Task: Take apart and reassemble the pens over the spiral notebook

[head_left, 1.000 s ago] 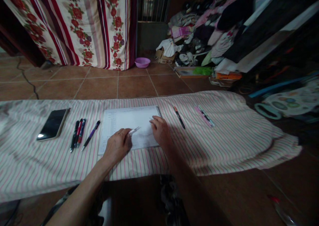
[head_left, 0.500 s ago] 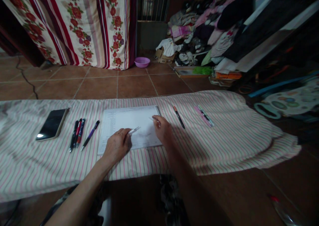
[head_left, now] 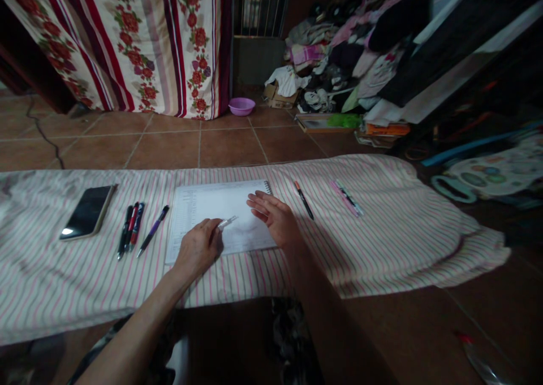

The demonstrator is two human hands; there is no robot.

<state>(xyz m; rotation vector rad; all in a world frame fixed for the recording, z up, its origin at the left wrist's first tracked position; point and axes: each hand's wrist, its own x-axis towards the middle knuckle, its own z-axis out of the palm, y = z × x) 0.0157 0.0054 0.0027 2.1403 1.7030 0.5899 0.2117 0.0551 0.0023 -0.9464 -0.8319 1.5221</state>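
Observation:
A spiral notebook (head_left: 212, 210) lies open on a pink-striped cloth (head_left: 382, 232). My left hand (head_left: 197, 249) rests on the notebook's lower part, fingers closed round a clear pen (head_left: 227, 222) whose tip points right. My right hand (head_left: 274, 218) hovers over the notebook's right side, fingers stretched out and holding nothing. A black pen with an orange tip (head_left: 304, 200) lies just right of the notebook.
Three dark pens (head_left: 129, 229) and a purple pen (head_left: 153, 230) lie left of the notebook, beside a black phone (head_left: 87, 211). Further right lie pink and green pens (head_left: 347, 198). A purple bowl (head_left: 241, 106), a floral curtain (head_left: 139, 40) and a clothes pile (head_left: 339, 51) stand on the tiled floor behind.
My right hand lifted off the page and opened its fingers flat, shifting slightly left. My left hand and the clear pen stayed in place.

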